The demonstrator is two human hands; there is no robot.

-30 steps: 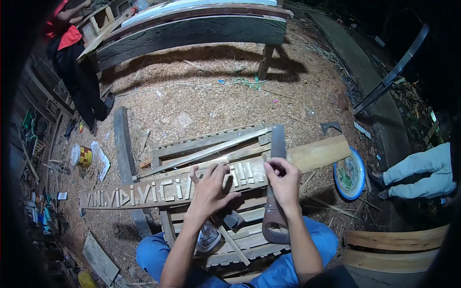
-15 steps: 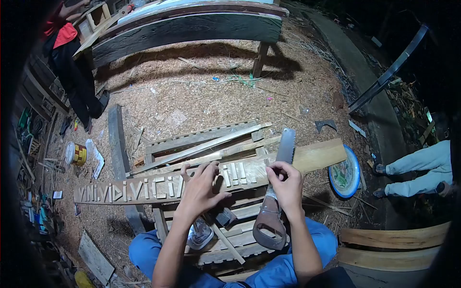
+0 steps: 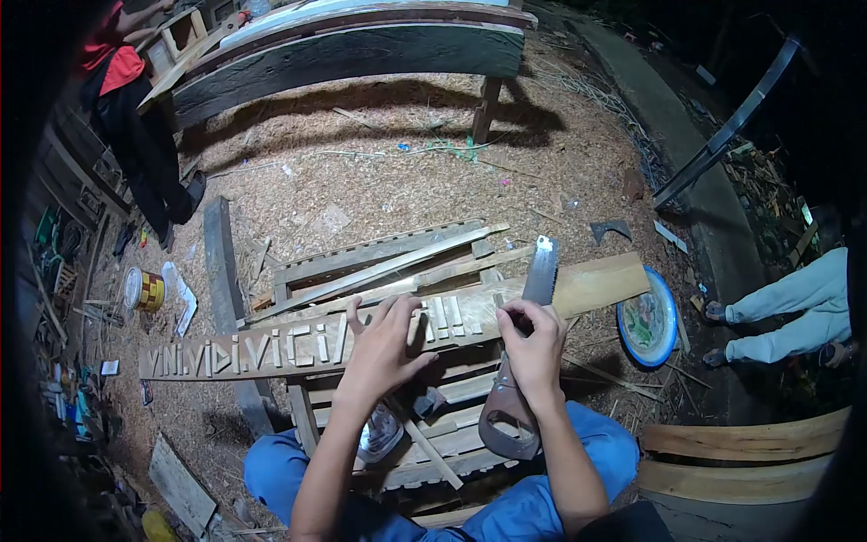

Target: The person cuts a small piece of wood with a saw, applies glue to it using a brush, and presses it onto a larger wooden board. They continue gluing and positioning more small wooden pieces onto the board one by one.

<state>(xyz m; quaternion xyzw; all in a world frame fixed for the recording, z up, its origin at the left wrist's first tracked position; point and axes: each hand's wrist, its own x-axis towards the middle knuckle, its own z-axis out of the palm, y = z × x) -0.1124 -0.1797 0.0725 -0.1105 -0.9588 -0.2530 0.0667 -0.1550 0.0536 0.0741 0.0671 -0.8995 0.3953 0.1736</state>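
Observation:
A long wooden board (image 3: pixel 587 291) lies across in front of me, bearing raised letters (image 3: pixel 293 350) made of thin wood strips, with exclamation marks (image 3: pixel 447 318) at their right. My left hand (image 3: pixel 386 343) rests over the board, fingers spread and covering some of the letters. A hand saw (image 3: pixel 542 273) lies crosswise over the board, its dark handle (image 3: pixel 508 420) toward me. Above the saw's middle, my right hand (image 3: pixel 533 348) is closed in a pinch at the board. Anything between its fingertips is too small to make out.
Under the board is a slatted wooden pallet (image 3: pixel 379 246) with loose strips. A clear plastic container (image 3: pixel 379 435) sits near my lap. A blue-rimmed basin (image 3: pixel 670 316) stands right, a paint bucket (image 3: pixel 144 289) left. Two other people stand nearby, one in light trousers (image 3: pixel 786 321).
My right hand's pinch has shifted very slightly left and down. My left hand stays over the letters, and the view has tilted a little.

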